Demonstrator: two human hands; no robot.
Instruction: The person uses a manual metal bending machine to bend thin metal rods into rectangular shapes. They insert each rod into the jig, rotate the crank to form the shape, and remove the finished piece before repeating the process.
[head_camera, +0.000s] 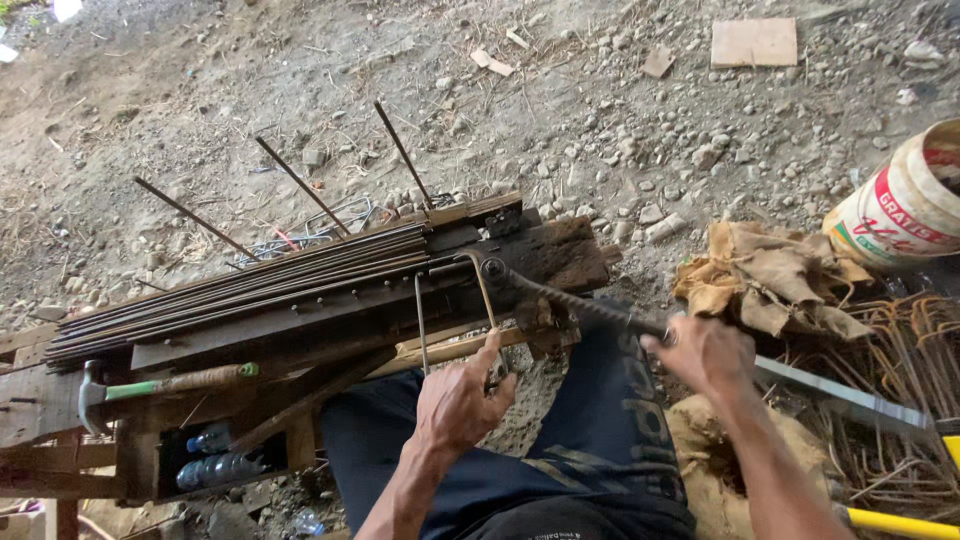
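The left hand (458, 398) sits at about six o'clock in the view, fingers closed around a thin steel rod (487, 300) that is bent into a hooked loop against the edge of the wooden table (560, 255). The rod's two legs run down from the table toward this hand, and its curved top lies just beside a round pin (492, 268) on the table.

The right hand (708, 352), at roughly four o'clock, is wrapped tightly around a ribbed bending lever (580, 305), which slants from the pin down to the fist and carries on past it toward three o'clock as a flat pale bar.

A bundle of straight rods (250, 285) lies lengthwise along the table toward nine o'clock, three of them sticking up at an angle. A hammer (160, 385) with a green-and-tan handle rests on the lower ledge at eight o'clock. Crumpled brown sacking (765, 280) lies on the ground at two o'clock, beside a white bucket (900, 205), with bent wire stirrups (890, 400) heaped at three o'clock.
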